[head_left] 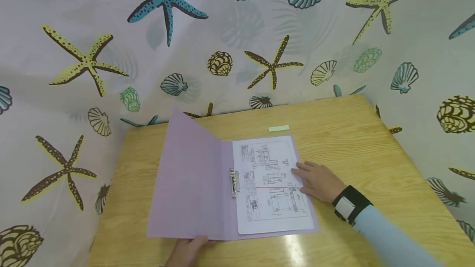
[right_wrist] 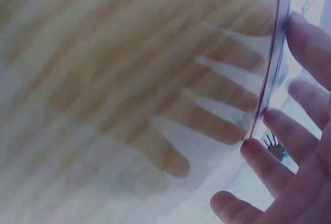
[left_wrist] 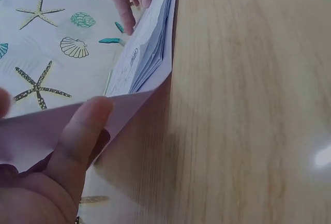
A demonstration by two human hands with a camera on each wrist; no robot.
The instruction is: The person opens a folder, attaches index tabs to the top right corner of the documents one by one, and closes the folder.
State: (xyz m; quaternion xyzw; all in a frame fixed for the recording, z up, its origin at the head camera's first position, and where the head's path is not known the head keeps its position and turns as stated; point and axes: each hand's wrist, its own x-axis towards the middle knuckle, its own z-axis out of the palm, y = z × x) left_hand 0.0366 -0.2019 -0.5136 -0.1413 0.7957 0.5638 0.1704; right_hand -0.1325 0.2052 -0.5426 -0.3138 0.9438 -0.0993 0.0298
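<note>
Lilac folder [head_left: 227,164] holds papers [head_left: 273,190], its cover [head_left: 189,184] neither flat nor closed, your left hand [head_left: 188,250] pinching its bottom, your right hand [head_left: 320,181] spread at the folder's right.

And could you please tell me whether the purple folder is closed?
No, the left hand holds its cover open, with the printed drawing inside in plain view.

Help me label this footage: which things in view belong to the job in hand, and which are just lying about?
Likely part of the job:
purple folder, held open
drawing sheets inside it
metal clip near its fold

Apparently just lying about:
pale strip on the wooden table
patterned cloth, only a backdrop
</note>
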